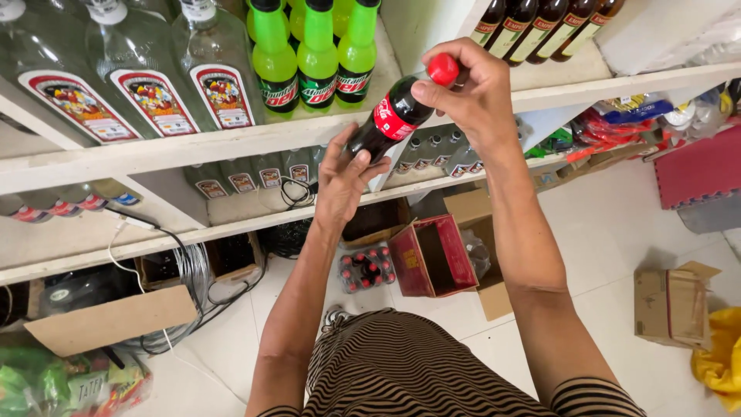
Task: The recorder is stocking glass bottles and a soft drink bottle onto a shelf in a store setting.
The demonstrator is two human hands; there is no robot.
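Both my hands hold a small dark cola bottle (388, 123) with a red label and red cap, tilted in front of the white shelf (193, 143). My right hand (467, 93) grips its neck and cap end at the top. My left hand (343, 181) supports the bottle's lower end from below. Just behind the bottle, on the top shelf, stand green soda bottles (316, 54). Large clear bottles (154, 69) with red-and-white labels lean to their left.
Dark brown bottles (532, 27) fill the shelf at top right. On the white floor lie a shrink-wrapped pack of cola bottles (365, 269), an open red box (432, 256), cardboard boxes (671, 305) and a yellow bag (718, 359). Cables (189, 270) coil under the lower shelf.
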